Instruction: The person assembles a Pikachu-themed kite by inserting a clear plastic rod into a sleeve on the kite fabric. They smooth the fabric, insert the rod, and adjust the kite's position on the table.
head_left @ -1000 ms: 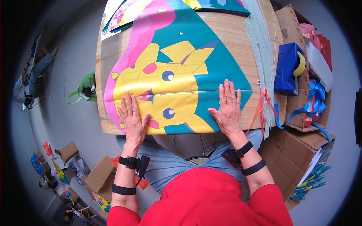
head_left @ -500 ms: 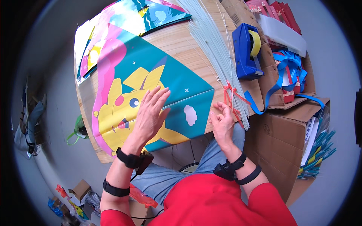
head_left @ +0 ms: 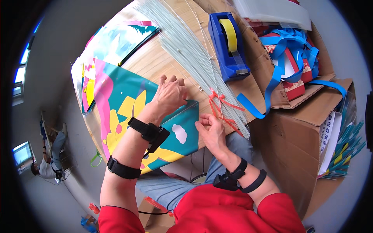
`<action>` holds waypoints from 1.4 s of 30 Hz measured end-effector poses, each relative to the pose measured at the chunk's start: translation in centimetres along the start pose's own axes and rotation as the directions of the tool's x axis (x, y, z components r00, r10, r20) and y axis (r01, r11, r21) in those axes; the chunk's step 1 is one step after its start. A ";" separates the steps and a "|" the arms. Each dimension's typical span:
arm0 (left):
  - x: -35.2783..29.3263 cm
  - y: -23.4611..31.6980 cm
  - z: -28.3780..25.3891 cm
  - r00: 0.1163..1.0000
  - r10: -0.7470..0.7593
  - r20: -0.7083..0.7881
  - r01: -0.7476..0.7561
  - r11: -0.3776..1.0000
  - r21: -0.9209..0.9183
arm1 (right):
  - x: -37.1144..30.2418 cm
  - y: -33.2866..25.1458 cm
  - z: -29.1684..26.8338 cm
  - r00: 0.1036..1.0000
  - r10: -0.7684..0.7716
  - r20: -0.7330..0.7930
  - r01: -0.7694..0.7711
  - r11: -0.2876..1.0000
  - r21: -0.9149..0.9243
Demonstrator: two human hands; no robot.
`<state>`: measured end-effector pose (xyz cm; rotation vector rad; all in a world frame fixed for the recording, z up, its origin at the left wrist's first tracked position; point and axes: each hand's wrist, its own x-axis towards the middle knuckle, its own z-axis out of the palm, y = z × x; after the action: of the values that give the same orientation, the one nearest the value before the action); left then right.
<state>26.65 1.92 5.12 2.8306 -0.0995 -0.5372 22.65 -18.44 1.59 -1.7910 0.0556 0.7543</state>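
Observation:
A teal sheet, printed with a yellow cartoon creature, pink border and white cloud, lies on the wooden table, its lower edge overhanging the near side. A thin straight line crosses it toward its right corner. My left hand rests over the sheet's upper right edge, fingers bent and apart. At the right edge my right hand is closed, thumb and fingers drawn together against the sheet's border; what lies between them is hidden. Black straps with small devices circle both my forearms.
Thin pale rods, with red ties, lie beyond my right hand. A blue tape dispenser stands beside them. Rightward are cardboard boxes and blue ribbon. More printed sheets lie far left. Another person is at far left.
My left hand has moved from the sheet's middle to its upper right edge, its fingers now bent. My right hand has come against the sheet's right border. The whole view has shifted.

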 end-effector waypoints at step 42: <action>-2.7 1.2 -4.4 0.984 0.074 0.163 0.031 0.826 -0.562 | 0.5 -3.4 -1.4 0.631 -0.753 -0.188 0.681 0.653 -0.332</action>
<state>25.72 2.16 10.29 2.1962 -0.0011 -0.6835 25.05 -18.22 4.40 -1.9151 -0.5516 -0.1303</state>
